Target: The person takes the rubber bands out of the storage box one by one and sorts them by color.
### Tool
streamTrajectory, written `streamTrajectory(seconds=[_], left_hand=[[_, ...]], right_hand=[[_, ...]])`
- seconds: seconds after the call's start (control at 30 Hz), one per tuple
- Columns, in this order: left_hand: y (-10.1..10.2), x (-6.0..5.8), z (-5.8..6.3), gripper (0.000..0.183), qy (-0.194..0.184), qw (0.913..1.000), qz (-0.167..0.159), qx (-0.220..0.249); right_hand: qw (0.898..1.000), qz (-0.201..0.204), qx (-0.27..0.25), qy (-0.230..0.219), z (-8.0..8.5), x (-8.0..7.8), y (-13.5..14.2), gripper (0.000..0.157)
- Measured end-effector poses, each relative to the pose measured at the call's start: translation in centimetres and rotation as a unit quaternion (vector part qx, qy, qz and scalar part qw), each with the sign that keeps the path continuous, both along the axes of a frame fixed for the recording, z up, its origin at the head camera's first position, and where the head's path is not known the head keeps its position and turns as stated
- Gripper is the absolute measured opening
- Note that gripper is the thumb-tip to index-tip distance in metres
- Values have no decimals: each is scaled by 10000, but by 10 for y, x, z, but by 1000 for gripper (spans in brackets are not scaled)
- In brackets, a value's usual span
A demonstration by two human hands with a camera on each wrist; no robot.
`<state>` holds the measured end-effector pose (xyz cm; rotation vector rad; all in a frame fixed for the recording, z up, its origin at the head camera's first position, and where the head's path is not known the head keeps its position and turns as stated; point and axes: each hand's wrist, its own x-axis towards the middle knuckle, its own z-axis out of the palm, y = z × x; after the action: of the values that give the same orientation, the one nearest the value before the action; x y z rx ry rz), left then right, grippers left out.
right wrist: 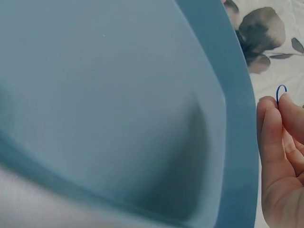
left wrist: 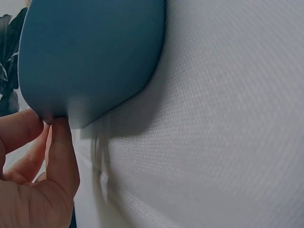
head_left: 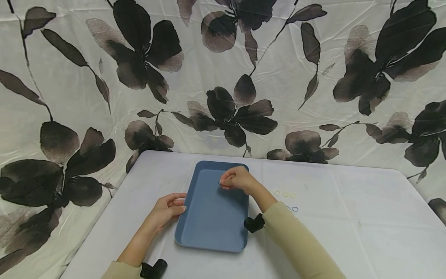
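A blue rectangular tray (head_left: 212, 221) lies lengthwise on the white table. My left hand (head_left: 163, 212) is at its left side, thumb and fingertips pinching the rim, as the left wrist view shows close up. Over the far part of the tray, my right hand (head_left: 238, 179) pinches a thin blue ring (right wrist: 282, 86), like a small rubber band, between thumb and fingertips. The loop sticks up past the fingertips in the right wrist view. Below that hand its shadow falls on the tray's bare bottom.
Right of the tray, a row of thin yellow rings (head_left: 285, 195) lies on the white tablecloth (head_left: 334, 232). Nearer me are blue rings (head_left: 295, 209), partly hidden by my right forearm. A floral cloth (head_left: 223, 69) hangs behind the table's far edge.
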<state>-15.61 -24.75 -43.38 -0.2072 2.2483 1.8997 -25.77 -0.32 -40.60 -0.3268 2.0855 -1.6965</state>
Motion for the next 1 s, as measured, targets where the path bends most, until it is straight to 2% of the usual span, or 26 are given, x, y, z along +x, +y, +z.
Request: streamTrajectory(seconds=[0.37, 0.7, 0.87, 1.0], left_hand=[[0, -1, 2, 48, 8, 10000, 29, -68], [0, -2, 1, 48, 20, 10000, 15, -86], [-1, 0, -2, 48, -8, 10000, 4, -76], [-1, 0, -2, 48, 8, 10000, -6, -48]], right_hand=[[9998, -54, -156, -105, 8, 1, 9, 12], [9996, 120, -170, -207, 14, 5, 19, 23], [9994, 346, 45, 56, 15, 9, 27, 20], [9989, 361, 135, 252, 14, 10, 33, 21]])
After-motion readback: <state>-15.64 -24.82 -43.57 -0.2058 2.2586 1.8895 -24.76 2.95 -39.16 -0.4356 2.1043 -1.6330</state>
